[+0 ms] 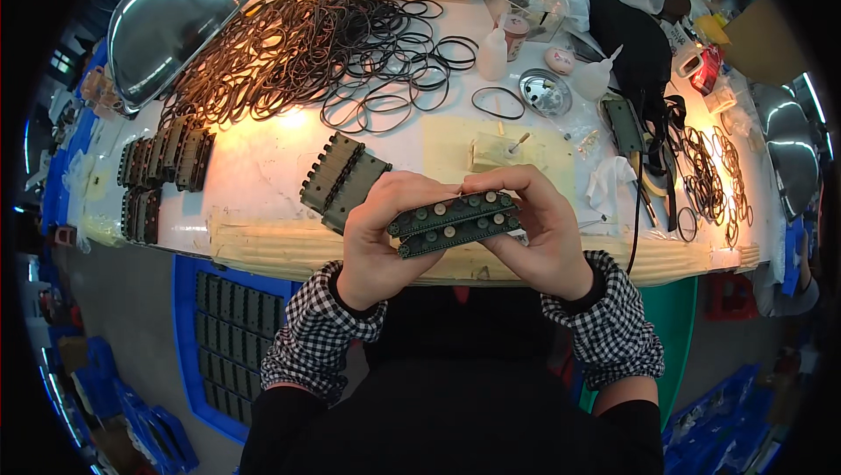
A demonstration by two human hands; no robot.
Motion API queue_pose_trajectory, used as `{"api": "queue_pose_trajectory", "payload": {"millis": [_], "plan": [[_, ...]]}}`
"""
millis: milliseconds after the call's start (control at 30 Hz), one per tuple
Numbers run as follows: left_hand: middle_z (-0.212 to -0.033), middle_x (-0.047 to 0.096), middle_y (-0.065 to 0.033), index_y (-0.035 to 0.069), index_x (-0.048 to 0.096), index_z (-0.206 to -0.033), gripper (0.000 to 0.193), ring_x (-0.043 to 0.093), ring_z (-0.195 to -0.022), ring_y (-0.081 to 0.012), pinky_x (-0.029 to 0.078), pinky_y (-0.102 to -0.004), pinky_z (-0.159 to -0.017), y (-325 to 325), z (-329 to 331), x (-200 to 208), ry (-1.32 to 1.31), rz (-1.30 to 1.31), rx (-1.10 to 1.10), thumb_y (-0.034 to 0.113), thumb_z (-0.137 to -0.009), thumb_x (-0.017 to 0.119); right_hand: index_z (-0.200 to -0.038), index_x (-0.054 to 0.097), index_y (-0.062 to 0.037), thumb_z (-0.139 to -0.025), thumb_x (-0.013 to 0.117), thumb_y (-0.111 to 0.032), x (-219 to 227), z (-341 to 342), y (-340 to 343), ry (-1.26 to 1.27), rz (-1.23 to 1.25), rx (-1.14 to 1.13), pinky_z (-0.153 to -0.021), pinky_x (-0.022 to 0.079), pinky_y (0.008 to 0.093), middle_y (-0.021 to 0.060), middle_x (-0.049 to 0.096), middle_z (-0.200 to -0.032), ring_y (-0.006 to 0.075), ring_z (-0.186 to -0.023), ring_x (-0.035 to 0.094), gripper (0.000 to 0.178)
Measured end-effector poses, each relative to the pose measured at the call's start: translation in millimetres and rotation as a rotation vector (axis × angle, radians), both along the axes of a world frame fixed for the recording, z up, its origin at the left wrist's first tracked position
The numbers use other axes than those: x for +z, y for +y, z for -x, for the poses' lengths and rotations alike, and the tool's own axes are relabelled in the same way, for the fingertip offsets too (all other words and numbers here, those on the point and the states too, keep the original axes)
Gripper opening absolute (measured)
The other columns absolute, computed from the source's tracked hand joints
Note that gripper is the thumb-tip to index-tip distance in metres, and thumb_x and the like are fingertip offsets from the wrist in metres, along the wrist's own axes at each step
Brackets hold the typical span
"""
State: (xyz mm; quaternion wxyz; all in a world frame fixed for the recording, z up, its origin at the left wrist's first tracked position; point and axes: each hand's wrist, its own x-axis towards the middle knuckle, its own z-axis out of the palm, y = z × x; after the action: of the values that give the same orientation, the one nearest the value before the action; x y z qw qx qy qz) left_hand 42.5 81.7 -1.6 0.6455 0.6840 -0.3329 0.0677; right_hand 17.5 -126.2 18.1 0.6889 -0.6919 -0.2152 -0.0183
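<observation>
I note left hand and right hand, part-closed, pinching the green track piece between fingertips; uneven pressure could drop it.

A workshop; worktable, heaped dark bands, blue parts tray.

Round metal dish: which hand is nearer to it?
Right. In the picture, the right hand is nearly straight below the round metal dish; the left hand is below, farther left.
</observation>
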Motion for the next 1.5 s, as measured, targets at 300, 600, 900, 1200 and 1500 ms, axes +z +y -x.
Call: {"api": "queue_pose_trajectory", "payload": {"millis": [300, 600, 900, 1200, 1500], "plan": [[-0.106, 0.071, -0.0054, 0.004, 0.068, -0.110, 0.041, 0.060, -0.111, -0.0246, 0.042, -0.0418, -0.104, 2, -14, 0, -0.040, -0.064, 0.143, -0.001, -0.071, 0.078, -0.121, 0.058, 0.0000, -0.079, 0.072, -0.007, 32, -8, -26, -0.344, 0.407, -0.348, -0.087, 0.047, 0.0326, 0.0137, 0.061, -0.107, 0.0268, -0.098, 0.061, 0.044], [-0.116, 0.063, -0.0107, -0.002, 0.063, -0.117, 0.044, 0.060, -0.109, -0.0172, 0.047, -0.0293, -0.096, -4, -20, -3, 0.226, 0.128, 0.096, -0.014, -0.075, 0.071, -0.093, 0.066, -0.0026, -0.081, 0.072, -0.008, 8, -39, -37, -0.403, 0.731, -0.607, -0.069, 0.046, 0.0361, 0.0074, 0.061, -0.082, 0.0261, -0.080, 0.057, 0.014], [-0.112, 0.066, -0.0104, 0.000, 0.066, -0.114, 0.041, 0.060, -0.110, -0.0212, 0.042, -0.0381, -0.103, -2, -22, -9, 0.102, 0.081, 0.111, -0.007, -0.074, 0.074, -0.086, 0.066, -0.0022, -0.079, 0.072, -0.003, 26, -32, -34, -0.484, 0.699, -0.663, -0.067, 0.045, 0.0338, 0.0075, 0.062, -0.082, 0.0249, -0.077, 0.057, 0.009], [-0.112, 0.069, -0.0089, 0.004, 0.067, -0.111, 0.039, 0.061, -0.112, -0.0234, 0.038, -0.0454, -0.108, -2, -21, -9, 0.061, -0.015, 0.118, -0.003, -0.073, 0.075, -0.101, 0.055, 0.0034, -0.099, 0.055, -0.007, 22, -14, -2, -0.052, -0.146, -0.440, -0.077, 0.053, 0.0236, 0.0077, 0.062, -0.093, 0.0132, -0.085, 0.066, 0.011], [-0.113, 0.070, -0.0057, 0.007, 0.068, -0.110, 0.041, 0.061, -0.112, -0.0241, 0.037, -0.0489, -0.108, -2, -21, -9, -0.004, -0.095, 0.142, -0.002, -0.071, 0.075, -0.101, 0.054, 0.0011, -0.103, 0.048, -0.016, 19, -17, 2, -0.020, -0.071, -0.449, -0.074, 0.056, 0.0268, 0.0080, 0.064, -0.083, 0.0152, -0.077, 0.068, 0.018]]}}
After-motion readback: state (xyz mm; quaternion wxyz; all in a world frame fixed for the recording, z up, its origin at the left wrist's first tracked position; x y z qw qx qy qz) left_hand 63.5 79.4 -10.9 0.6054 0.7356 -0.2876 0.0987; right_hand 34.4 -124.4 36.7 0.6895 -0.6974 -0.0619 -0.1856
